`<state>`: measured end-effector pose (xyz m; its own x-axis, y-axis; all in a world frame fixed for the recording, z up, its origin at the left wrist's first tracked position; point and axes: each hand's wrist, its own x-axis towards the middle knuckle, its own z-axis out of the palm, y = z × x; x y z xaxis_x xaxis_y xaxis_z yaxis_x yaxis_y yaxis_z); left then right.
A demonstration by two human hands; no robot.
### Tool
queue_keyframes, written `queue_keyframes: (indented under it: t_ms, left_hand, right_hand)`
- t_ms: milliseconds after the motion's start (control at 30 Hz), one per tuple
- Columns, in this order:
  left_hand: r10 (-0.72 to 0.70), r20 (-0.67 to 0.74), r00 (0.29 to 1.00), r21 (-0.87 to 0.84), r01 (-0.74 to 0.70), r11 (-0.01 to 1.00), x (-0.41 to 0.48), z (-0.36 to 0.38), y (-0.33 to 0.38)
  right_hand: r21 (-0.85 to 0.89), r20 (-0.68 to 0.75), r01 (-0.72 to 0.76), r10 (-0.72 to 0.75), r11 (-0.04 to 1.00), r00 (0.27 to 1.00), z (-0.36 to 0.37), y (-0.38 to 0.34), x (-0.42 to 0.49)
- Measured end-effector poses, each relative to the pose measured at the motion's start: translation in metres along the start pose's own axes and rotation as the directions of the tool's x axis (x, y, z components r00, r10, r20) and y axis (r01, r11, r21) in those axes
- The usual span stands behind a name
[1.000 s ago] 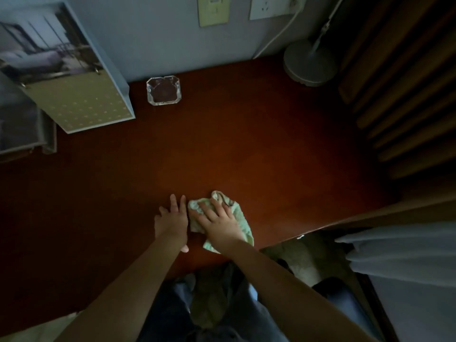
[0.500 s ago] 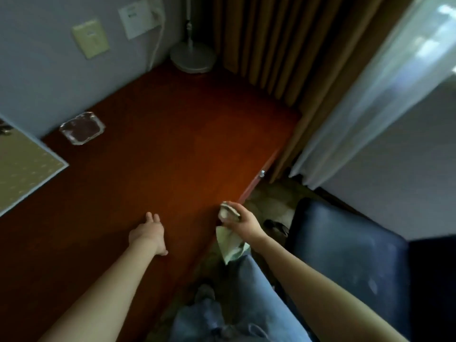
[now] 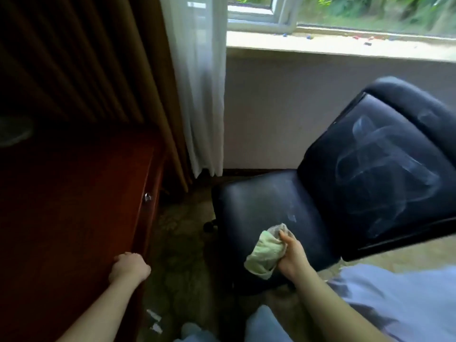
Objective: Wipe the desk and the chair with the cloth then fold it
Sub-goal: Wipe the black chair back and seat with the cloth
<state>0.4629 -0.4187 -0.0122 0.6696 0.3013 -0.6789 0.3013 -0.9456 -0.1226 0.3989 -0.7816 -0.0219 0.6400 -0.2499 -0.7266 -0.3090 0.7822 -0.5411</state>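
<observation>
Head view: you've carried the cloth (image 3: 265,253), clutched in your right hand (image 3: 292,257), from desk (image 3: 74,218) to chair (image 3: 259,206); left hand (image 3: 129,266) grip unclear.

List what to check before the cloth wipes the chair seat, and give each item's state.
1. Cloth gripped by right hand: ok.
2. Cloth over the seat: ok.
3. Cloth touching the seat: cannot tell.
4. Seat clean: not ok, pale smears show on it and on the backrest.
5. Left hand clear of the seat, at the desk edge: ok.
</observation>
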Motion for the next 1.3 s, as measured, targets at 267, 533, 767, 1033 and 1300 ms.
queue_keyframes:
  t_ms: [267, 533, 767, 1033, 1300]
  left_hand:
    - [0.333, 0.1, 0.937, -0.096, -0.324, 0.941, -0.021, -0.007, 0.162]
    - [0.527, 0.079, 0.846, -0.183, -0.507, 0.842, -0.06, -0.015, 0.354]
    - [0.606, 0.114, 0.787, -0.288, -0.558, 0.779, -0.081, -0.017, 0.443]
    - [0.629, 0.091, 0.772, -0.523, -0.5, 0.69, -0.036, -0.064, 0.474]
    - [0.662, 0.089, 0.744, -0.606, -0.487, 0.629, 0.014, -0.15, 0.472]
  right_hand:
    - [0.102, -0.137, 0.005, 0.009, 0.995, 0.99, -0.085, -0.086, -0.005]
    - [-0.144, 0.064, 0.302, -0.296, 0.942, 0.953, -0.105, -0.263, -0.013]
    - [-0.122, 0.176, 0.525, -0.502, 0.843, 0.847, -0.084, -0.349, -0.034]
    - [-0.451, -0.054, 0.662, -0.759, 0.598, 0.649, -0.07, -0.354, -0.05]
    - [-0.651, -0.572, 0.652, -0.816, 0.39, -0.083, -0.069, -0.349, -0.088]
